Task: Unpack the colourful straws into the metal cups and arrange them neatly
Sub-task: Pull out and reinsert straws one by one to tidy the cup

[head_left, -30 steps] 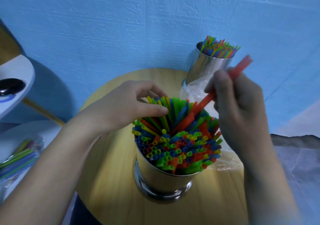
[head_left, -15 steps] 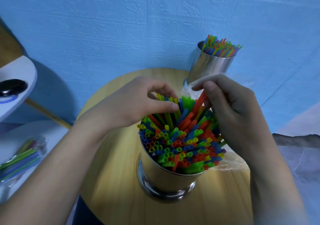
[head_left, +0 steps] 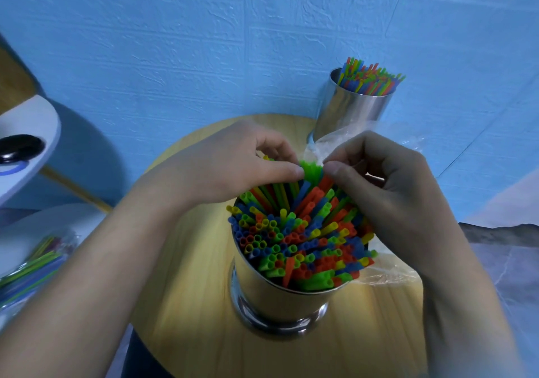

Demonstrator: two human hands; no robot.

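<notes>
Nearest to me on the feed is the round wooden table (head_left: 189,319). The near metal cup (head_left: 280,299) stands upright in the middle of it, packed with straws (head_left: 297,240) in green, orange, blue and yellow, open ends up. It's not exactly neat. The ones on my side stand about straight, while the ones toward the back lean and fan out over the rim. Down on the left, off the table, a clear pack of more straws (head_left: 32,264) lies on a white surface, pretty blurry.

Both hands are at the back rim of that cup. The left hand (head_left: 230,164) comes in from the left with its fingers curled over the far straws. Its thumb tip presses into a clump of green ones, so it's pinching that clump. The right hand (head_left: 388,191) comes in from the other side, fingers curled in. Its thumb sits right beside the left thumb, on the same green clump and the orange straws under it, and its palm lies against the straws on that side. Which straws its tucked fingers have hold of, I can't tell.

A crinkly clear wrapper (head_left: 388,272) lies on the table under the right wrist and shows again behind the hands. Just past it, at the table's back edge, the far metal cup (head_left: 350,112) stands upright with its own bunch of straws (head_left: 370,78) poking out. Behind it all is a textured blue wall (head_left: 204,42), and far left a white rounded shelf (head_left: 35,121) has something black on it.
</notes>
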